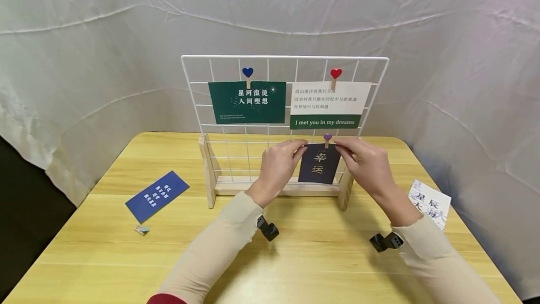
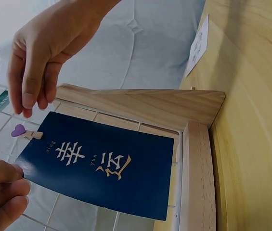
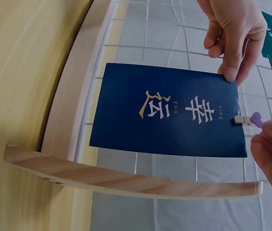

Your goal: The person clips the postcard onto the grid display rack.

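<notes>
Two hands up: our left hand (image 1: 276,161) clamps its fingers on the dark-blue card (image 1: 318,164) at a top corner, presumably steadying it; our right hand (image 1: 369,165), fingers loose, sits by the purple clip (image 1: 327,139), apparently holding nothing. Clip likely pins card low-right on white grid (image 1: 287,56).

Cream sleeves (image 1: 219,243), dark red fabric (image 1: 166,299) bordering the left one, black wrist cameras (image 1: 270,231)
</notes>
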